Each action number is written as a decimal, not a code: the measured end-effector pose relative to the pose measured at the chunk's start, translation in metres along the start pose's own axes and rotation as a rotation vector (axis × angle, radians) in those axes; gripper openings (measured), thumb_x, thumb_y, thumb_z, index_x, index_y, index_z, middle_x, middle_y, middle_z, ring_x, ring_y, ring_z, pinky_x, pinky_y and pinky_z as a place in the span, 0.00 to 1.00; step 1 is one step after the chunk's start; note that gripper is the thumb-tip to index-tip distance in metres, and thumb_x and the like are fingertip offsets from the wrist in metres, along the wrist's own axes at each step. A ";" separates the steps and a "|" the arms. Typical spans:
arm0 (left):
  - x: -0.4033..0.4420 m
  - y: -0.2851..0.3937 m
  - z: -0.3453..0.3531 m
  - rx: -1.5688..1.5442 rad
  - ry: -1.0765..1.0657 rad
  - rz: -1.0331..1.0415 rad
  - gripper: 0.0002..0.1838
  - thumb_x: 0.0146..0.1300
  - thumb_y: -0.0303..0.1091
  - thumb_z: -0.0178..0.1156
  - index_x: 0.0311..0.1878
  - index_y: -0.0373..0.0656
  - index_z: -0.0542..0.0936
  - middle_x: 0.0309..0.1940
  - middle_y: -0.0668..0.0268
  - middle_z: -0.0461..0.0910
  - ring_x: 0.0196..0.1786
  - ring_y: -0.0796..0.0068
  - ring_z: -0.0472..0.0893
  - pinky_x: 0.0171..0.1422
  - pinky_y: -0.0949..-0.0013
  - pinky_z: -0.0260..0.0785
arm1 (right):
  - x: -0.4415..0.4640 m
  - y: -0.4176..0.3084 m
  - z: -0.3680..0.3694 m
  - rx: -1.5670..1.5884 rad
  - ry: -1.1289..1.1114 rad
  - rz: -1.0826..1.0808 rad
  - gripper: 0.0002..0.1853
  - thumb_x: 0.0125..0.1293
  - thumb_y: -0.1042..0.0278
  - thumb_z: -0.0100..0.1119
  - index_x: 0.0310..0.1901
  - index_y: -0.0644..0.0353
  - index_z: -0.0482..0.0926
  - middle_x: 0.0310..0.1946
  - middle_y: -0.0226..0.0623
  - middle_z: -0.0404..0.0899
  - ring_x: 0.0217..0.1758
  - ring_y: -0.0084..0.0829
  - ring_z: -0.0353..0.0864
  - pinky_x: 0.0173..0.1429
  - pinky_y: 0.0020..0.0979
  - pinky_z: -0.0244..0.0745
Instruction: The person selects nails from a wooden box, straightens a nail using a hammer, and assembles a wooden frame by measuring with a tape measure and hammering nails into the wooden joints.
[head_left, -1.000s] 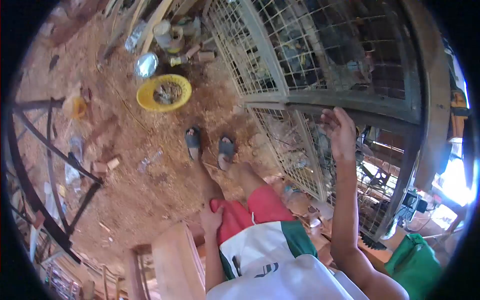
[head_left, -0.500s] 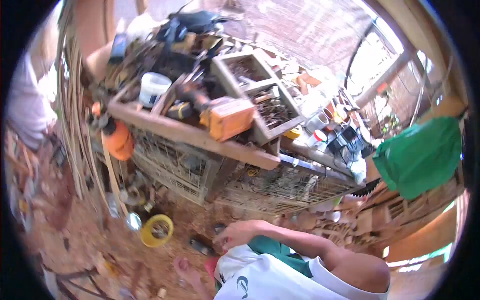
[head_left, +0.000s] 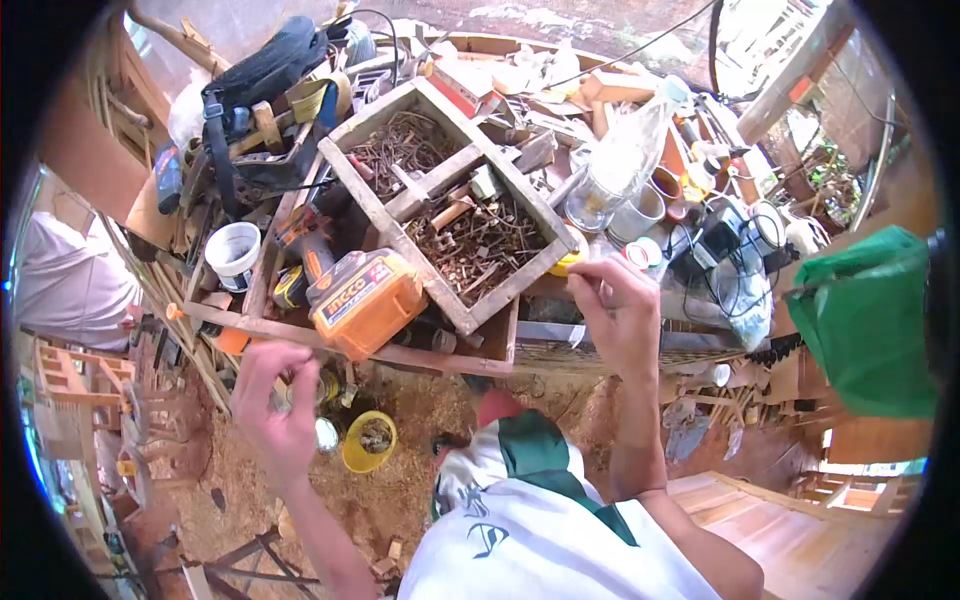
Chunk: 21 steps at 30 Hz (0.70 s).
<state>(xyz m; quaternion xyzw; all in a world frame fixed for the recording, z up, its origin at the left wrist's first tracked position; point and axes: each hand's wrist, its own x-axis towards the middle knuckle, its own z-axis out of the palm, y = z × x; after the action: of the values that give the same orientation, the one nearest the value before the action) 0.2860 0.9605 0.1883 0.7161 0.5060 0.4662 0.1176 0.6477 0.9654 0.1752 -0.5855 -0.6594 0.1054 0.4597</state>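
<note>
My left hand (head_left: 277,400), fingers loosely bent and nothing visible in them, hangs in the air by the bench's front edge, below an orange cordless tool (head_left: 365,300). My right hand (head_left: 618,303) is raised at the bench front, right of a wooden tray (head_left: 490,312); its fingers curl loosely, with a gap at the thumb and no object seen. Nails and small metal bits (head_left: 480,240) fill the tray's two compartments. Just beyond my right fingertips lies a yellow round object (head_left: 568,263), partly hidden. A white tub (head_left: 233,252) stands left of the tool.
Glass jars (head_left: 592,200), cups and a black charger with cables (head_left: 722,235) crowd the bench's right. A green cloth (head_left: 865,320) hangs at far right. On the floor sits a yellow basket (head_left: 352,450). Another person's light clothing (head_left: 75,285) shows at far left.
The view has shifted closer over the bench. Both my hands have risen from near my body to the bench's front edge and moved further apart.
</note>
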 end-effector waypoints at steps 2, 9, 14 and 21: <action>0.033 0.020 0.031 0.058 -0.084 -0.002 0.08 0.59 0.23 0.72 0.41 0.41 0.85 0.38 0.65 0.82 0.43 0.67 0.80 0.51 0.66 0.71 | 0.024 0.008 0.002 -0.062 -0.017 -0.006 0.07 0.61 0.78 0.70 0.42 0.63 0.87 0.32 0.39 0.83 0.35 0.37 0.83 0.42 0.35 0.78; 0.085 0.050 0.108 0.363 -0.217 -0.016 0.13 0.53 0.33 0.78 0.43 0.49 0.89 0.34 0.70 0.78 0.44 0.64 0.76 0.53 0.59 0.67 | 0.084 0.021 0.030 -0.261 -0.264 -0.156 0.13 0.59 0.64 0.76 0.44 0.56 0.86 0.43 0.34 0.77 0.53 0.41 0.75 0.59 0.42 0.73; 0.090 0.052 0.137 0.492 -0.298 -0.029 0.15 0.55 0.39 0.77 0.47 0.53 0.90 0.35 0.72 0.79 0.48 0.67 0.75 0.55 0.58 0.61 | 0.094 0.023 0.039 -0.338 -0.306 -0.166 0.10 0.58 0.64 0.74 0.39 0.54 0.84 0.42 0.33 0.77 0.52 0.39 0.74 0.56 0.42 0.69; 0.093 0.050 0.151 0.574 -0.363 -0.008 0.16 0.57 0.38 0.75 0.50 0.54 0.89 0.36 0.73 0.80 0.48 0.67 0.75 0.55 0.58 0.62 | 0.104 0.036 0.041 -0.240 -0.244 -0.204 0.06 0.58 0.69 0.73 0.35 0.55 0.84 0.36 0.33 0.77 0.47 0.39 0.76 0.51 0.40 0.70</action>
<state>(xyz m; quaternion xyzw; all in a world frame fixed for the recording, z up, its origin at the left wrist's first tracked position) 0.4406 1.0610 0.1901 0.7895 0.5900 0.1692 0.0013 0.6529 1.0829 0.1784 -0.5492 -0.7739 0.0489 0.3116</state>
